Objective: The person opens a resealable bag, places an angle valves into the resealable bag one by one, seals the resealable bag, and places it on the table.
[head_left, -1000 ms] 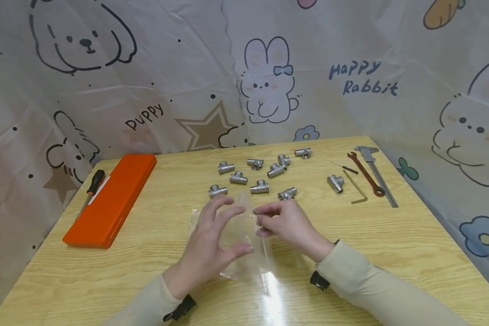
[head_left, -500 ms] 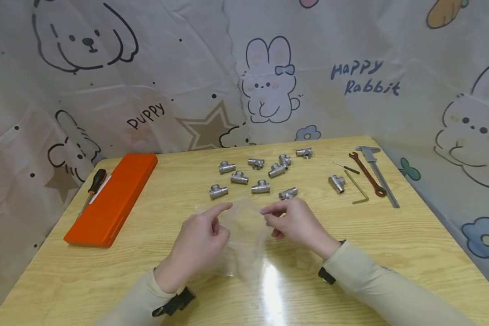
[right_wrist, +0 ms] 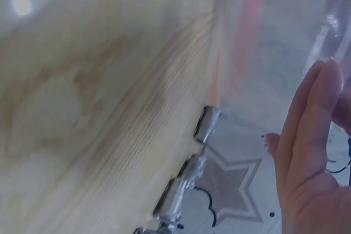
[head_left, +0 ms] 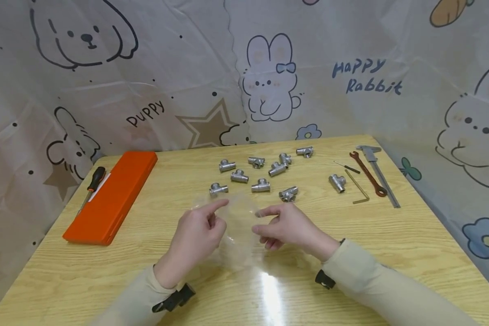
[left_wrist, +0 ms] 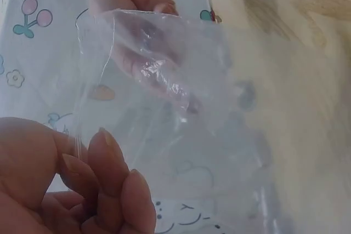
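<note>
A clear plastic bag point(head_left: 241, 228) hangs between both hands above the table, its film see-through and hard to trace. My left hand point(head_left: 197, 234) grips the bag's left edge; in the left wrist view curled fingers point(left_wrist: 112, 173) pinch the film. At the opposite edge, my right hand point(head_left: 287, 227) holds thumb and index finger apart. Seen through the film, right fingers point(left_wrist: 156, 75) reach against or into the bag; which one is unclear. Straight fingers point(right_wrist: 315, 119) touch the film in the right wrist view. Several metal tee fittings point(head_left: 261, 185) lie just beyond the hands.
An orange case point(head_left: 112, 199) with a screwdriver point(head_left: 93, 183) lies at left. At right are another tee fitting point(head_left: 337, 183), a hex key point(head_left: 356, 186), a small screwdriver point(head_left: 347, 167), a wrench point(head_left: 368, 174) and a caliper point(head_left: 378, 176). A printed curtain point(head_left: 179, 81) hangs behind the wooden table.
The left hand went from spread fingers to gripping the bag's left edge. The right thumb and index finger, pinched together before, have parted at the bag's other edge.
</note>
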Demonstrator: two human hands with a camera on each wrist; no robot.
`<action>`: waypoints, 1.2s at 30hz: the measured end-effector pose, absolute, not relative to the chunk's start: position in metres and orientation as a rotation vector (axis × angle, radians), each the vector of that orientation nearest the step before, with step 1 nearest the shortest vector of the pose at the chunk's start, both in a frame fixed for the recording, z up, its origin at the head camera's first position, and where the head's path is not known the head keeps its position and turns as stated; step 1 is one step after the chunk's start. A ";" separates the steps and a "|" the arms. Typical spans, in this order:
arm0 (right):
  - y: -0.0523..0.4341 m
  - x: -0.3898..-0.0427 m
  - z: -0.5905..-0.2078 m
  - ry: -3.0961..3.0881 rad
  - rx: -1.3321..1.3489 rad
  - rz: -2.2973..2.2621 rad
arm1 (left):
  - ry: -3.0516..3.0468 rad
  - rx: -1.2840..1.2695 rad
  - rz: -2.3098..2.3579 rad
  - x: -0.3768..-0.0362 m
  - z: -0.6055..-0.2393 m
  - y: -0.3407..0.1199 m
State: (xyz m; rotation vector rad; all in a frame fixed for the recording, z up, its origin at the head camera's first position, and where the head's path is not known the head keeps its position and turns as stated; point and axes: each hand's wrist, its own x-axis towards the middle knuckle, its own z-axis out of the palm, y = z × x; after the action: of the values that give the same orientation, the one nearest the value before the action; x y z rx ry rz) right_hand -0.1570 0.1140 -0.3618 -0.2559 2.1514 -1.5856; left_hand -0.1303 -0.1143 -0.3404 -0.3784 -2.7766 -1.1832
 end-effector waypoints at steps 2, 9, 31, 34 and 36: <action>0.113 -0.154 -0.362 2.118 -0.287 -1.591 | -2.787 -0.372 -1.140 -0.129 -0.342 -0.114; 0.112 -0.151 -0.361 2.204 -0.316 -1.601 | -3.019 -0.384 -1.162 -0.124 -0.346 -0.115; 0.118 -0.154 -0.367 2.293 -0.354 -1.500 | -3.041 -0.331 -1.141 -0.128 -0.330 -0.143; 0.120 -0.152 -0.366 2.352 -0.351 -1.552 | -3.045 -0.294 -1.143 -0.127 -0.327 -0.148; 0.120 -0.151 -0.367 2.434 -0.409 -1.580 | -3.043 -0.272 -1.163 -0.127 -0.325 -0.151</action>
State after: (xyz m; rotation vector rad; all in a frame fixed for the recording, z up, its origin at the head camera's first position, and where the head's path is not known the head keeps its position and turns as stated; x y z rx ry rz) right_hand -0.1511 0.1198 -0.3671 -0.4085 2.4338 -1.5803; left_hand -0.1271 -0.1507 -0.3250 -0.2715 -3.0430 -1.1629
